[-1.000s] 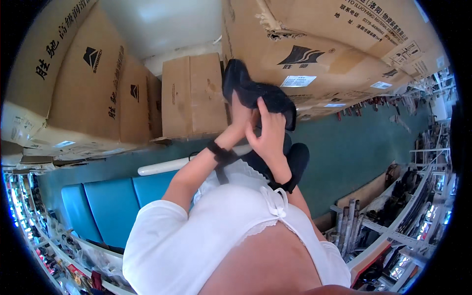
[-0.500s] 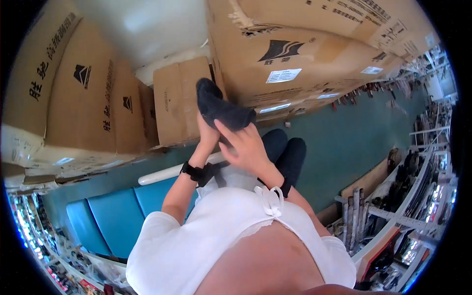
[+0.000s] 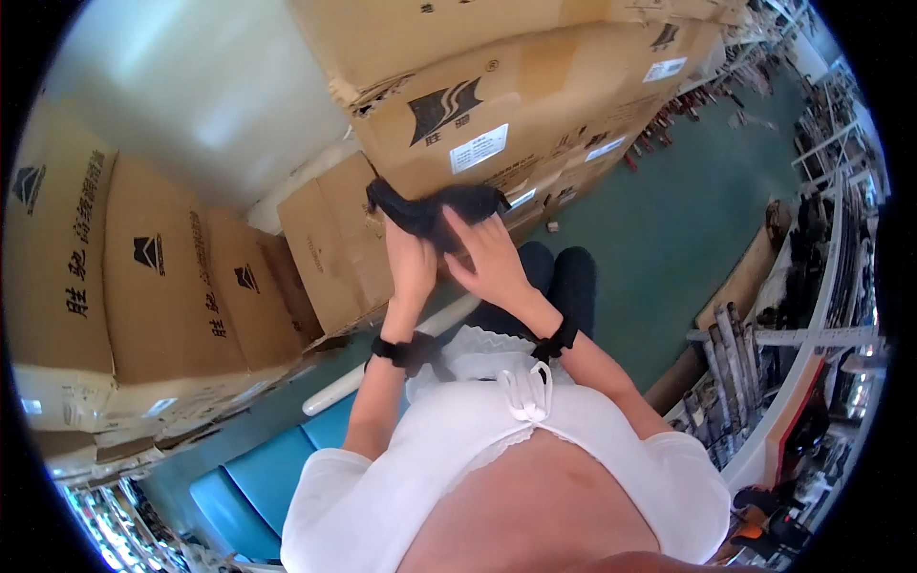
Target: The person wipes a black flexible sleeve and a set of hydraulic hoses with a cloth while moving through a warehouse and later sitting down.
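A dark sock (image 3: 435,209) is held up in front of me, pulled out sideways between my two hands. My left hand (image 3: 411,263) grips its left part from below, with those fingers mostly hidden by the fabric. On the other side, my right hand (image 3: 492,260) holds the right end; its index finger lies along the near face of the sock and its thumb sticks out toward the left hand. A black band circles each wrist. My dark-clad legs (image 3: 573,286) are below the right hand.
Large cardboard boxes (image 3: 535,105) are stacked ahead, with more boxes (image 3: 153,267) on the left. Beside my left arm is a blue padded seat (image 3: 272,468) with a pale rail (image 3: 344,390). Metal racks (image 3: 812,334) holding many parts line the right, by the green floor (image 3: 659,220).
The sock has gone from a folded foot shape to a wider, flatter stretch between my hands. My view has shifted, so the boxes appear further left.
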### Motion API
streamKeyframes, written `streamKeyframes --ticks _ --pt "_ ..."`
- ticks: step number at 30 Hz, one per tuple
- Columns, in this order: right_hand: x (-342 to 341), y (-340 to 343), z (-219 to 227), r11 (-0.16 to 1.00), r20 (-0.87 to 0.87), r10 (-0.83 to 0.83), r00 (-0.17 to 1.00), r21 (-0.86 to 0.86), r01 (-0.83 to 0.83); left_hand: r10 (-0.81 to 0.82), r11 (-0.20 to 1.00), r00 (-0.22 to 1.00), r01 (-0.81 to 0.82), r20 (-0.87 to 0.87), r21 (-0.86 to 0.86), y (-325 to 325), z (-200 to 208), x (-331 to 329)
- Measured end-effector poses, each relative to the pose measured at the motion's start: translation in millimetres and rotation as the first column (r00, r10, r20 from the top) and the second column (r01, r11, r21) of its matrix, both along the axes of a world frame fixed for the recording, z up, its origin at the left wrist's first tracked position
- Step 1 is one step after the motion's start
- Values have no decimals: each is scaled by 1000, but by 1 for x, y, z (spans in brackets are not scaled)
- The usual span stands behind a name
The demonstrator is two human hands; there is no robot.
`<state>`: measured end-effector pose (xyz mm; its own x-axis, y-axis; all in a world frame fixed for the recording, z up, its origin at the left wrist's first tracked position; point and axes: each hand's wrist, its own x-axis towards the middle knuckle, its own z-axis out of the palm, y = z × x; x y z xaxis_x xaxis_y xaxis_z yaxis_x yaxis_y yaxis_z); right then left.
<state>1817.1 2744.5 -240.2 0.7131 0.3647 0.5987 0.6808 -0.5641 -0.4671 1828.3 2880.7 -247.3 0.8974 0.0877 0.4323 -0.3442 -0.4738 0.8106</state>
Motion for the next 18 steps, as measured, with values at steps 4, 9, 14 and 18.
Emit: streamKeyframes --ticks 4,9,14,18 --pt "3 -5 -1 996 -53 -72 996 -54 69 11 983 998 -23 66 184 -2 -7 -16" --pt "16 -20 -6 982 -196 -180 964 20 187 132 814 960 -247 246 526 1 -38 -20" --pt "10 -14 -1 975 -233 -112 966 160 152 109 800 972 -210 208 562 3 -42 -25" --pt "-12 18 -7 992 -210 126 970 -2 -130 162 915 981 -191 110 356 16 -48 -25"
